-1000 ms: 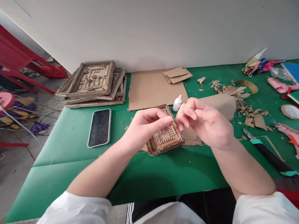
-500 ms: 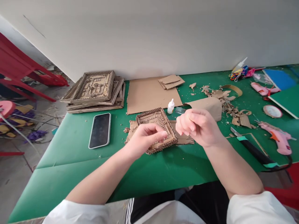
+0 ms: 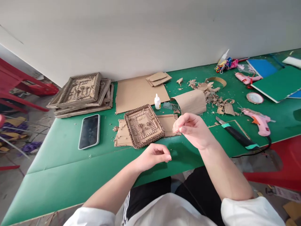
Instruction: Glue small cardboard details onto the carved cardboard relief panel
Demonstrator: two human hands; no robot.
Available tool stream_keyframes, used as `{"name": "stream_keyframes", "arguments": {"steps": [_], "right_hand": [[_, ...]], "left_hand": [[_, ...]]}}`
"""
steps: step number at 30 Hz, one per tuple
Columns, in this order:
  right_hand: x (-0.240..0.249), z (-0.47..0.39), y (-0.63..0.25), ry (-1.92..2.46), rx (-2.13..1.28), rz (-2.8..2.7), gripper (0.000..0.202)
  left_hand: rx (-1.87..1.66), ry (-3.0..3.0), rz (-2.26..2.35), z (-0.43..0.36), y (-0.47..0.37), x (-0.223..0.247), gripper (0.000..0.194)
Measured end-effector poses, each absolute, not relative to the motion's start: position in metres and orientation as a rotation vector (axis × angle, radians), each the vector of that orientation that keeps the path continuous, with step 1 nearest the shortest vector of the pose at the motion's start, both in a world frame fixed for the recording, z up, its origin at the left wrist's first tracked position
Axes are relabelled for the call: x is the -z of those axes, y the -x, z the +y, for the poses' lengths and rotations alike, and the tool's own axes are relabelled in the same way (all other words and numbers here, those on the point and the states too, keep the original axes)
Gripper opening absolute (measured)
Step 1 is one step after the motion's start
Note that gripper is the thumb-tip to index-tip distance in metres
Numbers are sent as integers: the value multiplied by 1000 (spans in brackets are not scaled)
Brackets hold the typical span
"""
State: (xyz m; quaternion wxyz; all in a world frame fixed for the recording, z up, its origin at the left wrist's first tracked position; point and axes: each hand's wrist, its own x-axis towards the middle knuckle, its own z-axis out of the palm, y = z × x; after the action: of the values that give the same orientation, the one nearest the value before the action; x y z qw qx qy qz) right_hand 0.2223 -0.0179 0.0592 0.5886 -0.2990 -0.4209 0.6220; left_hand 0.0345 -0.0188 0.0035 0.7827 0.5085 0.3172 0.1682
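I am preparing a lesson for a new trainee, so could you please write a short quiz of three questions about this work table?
1. Multiple choice: On what does the small corrugated frame nearest the hands rest?
a) the phone
b) flat cardboard
c) the green book

2. True or false: The small white bottle lies on its side.

3. Short answer: Which of the person's hands is nearer to the black-handled knife?

Key: 1. b; 2. false, it stands upright; 3. the right hand.
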Motion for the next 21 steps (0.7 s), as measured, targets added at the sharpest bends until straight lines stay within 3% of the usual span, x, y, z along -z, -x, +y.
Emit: {"name": "stream_keyframes", "arguments": {"steps": [8, 21], "right_hand": [[-65, -29, -234, 613, -1377, -1055, 9], [-64, -44, -235, 593, -1453, -1034, 14]], "left_hand": [[-370, -1150, 703, -13, -33, 7, 35], [-342, -1186, 697, -13, -32, 7, 37]]}}
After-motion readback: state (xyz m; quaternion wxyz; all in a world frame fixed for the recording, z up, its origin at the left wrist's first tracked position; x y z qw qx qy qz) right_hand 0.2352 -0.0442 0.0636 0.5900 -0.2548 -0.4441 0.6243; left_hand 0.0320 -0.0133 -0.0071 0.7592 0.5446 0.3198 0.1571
